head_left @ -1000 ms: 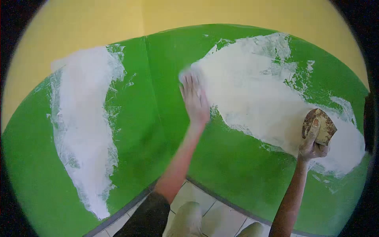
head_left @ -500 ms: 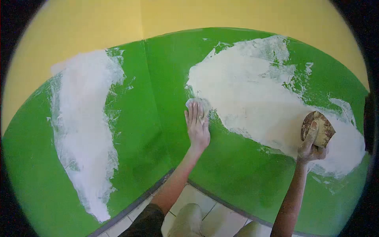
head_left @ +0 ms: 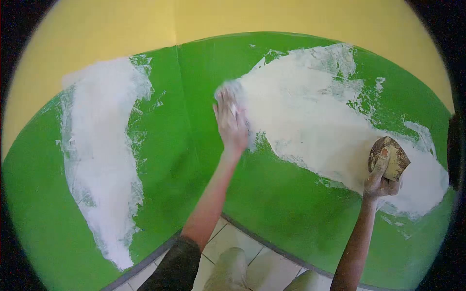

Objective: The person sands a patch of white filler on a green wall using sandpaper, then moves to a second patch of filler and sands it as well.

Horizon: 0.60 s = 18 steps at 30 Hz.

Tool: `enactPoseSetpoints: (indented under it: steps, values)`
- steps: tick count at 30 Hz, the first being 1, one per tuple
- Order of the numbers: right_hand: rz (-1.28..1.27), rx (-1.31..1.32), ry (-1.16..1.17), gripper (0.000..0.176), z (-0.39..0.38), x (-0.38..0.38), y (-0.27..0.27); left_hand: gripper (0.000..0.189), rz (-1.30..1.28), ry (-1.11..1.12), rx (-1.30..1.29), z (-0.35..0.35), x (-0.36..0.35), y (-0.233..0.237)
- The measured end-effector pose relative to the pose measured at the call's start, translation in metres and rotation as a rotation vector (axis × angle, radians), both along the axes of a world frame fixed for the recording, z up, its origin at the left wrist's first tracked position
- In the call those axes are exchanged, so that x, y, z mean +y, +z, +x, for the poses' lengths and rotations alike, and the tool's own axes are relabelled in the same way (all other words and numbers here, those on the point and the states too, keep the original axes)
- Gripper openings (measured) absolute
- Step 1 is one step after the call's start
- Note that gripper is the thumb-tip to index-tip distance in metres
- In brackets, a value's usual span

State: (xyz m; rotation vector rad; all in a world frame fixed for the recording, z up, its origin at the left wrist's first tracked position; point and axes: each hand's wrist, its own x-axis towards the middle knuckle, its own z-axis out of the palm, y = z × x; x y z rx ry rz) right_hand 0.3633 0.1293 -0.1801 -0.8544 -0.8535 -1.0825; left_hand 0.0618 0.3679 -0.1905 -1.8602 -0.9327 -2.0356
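Observation:
My left hand (head_left: 230,121) lies with its fingers stretched against the wall, pressing a whitish crumpled cloth (head_left: 228,88) at the left edge of the large white putty patch (head_left: 310,106). Motion blurs the fingertips and cloth, and the hand covers part of it. On the right, my right hand (head_left: 381,182) grips a brown, dust-covered piece of sandpaper (head_left: 395,157), curved, with the thumb laid along its face. It is held in front of the lower right part of that patch. White dust coats the right hand.
A second, tall putty patch (head_left: 102,160) runs down the green wall (head_left: 165,169) at left. Yellow paint (head_left: 272,14) lies above a curved border. Below are a grey skirting strip (head_left: 250,235), floor tiles (head_left: 233,242) and my knee (head_left: 230,266). A dark edge (head_left: 454,150) stands far right.
My left hand has slid up and slightly left along the wall with the cloth. A whitish smear now shows beside the hand. My right hand and the sandpaper have hardly moved.

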Motion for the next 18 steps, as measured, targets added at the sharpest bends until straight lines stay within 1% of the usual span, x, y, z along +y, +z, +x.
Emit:
enactPoseSetpoints:
  steps: [1,2,4,5,7,8,10,11,13,14,15,16,17,18]
  values:
    - [-0.014,0.028,-0.015,0.014,0.000,-0.001,-0.003,0.055,0.006,-0.005,-0.021,0.000,0.007,0.008]
    - [-0.026,0.036,-0.017,0.014,-0.001,-0.002,-0.004,0.055,-0.006,-0.006,-0.013,0.003,0.002,-0.002]
    - [0.042,-0.032,0.016,0.015,-0.003,0.000,0.001,0.055,0.001,0.000,0.026,0.012,-0.005,-0.032]
    - [0.045,-0.026,0.014,0.015,-0.001,0.000,-0.001,0.055,0.004,-0.002,0.032,0.011,-0.010,-0.050]
    - [0.012,0.002,0.005,0.014,0.003,0.001,-0.006,0.055,-0.108,0.052,0.176,0.010,-0.025,-0.072]
    - [0.009,-0.002,0.001,0.014,0.003,0.000,-0.004,0.055,-0.111,0.048,0.172,0.011,-0.018,-0.069]
    - [-0.005,0.025,-0.071,0.014,-0.003,-0.001,0.001,0.053,0.071,-0.007,0.041,0.009,-0.009,-0.023]
    - [-0.004,0.028,-0.076,0.014,-0.003,0.000,0.002,0.054,-0.048,-0.014,-0.039,0.006,0.001,-0.008]
    - [0.042,-0.104,0.100,0.016,-0.004,0.003,0.001,0.054,-0.021,-0.001,-0.035,0.009,0.007,0.007]
    - [0.035,-0.095,0.096,0.016,-0.005,0.002,0.004,0.054,0.009,0.017,-0.036,0.011,0.004,0.009]
    - [0.008,-0.187,0.047,0.016,-0.006,0.000,0.011,0.054,0.008,0.012,-0.029,0.017,-0.006,-0.007]
    - [-0.018,-0.281,-0.003,0.016,-0.009,-0.004,0.017,0.055,0.010,-0.009,0.027,0.027,-0.023,-0.037]
    - [-0.034,-0.226,0.034,0.015,-0.020,-0.009,0.020,0.055,0.008,-0.029,0.083,0.032,-0.032,-0.058]
    - [-0.034,-0.221,0.030,0.015,-0.022,-0.009,0.020,0.055,0.009,-0.033,0.088,0.030,-0.030,-0.064]
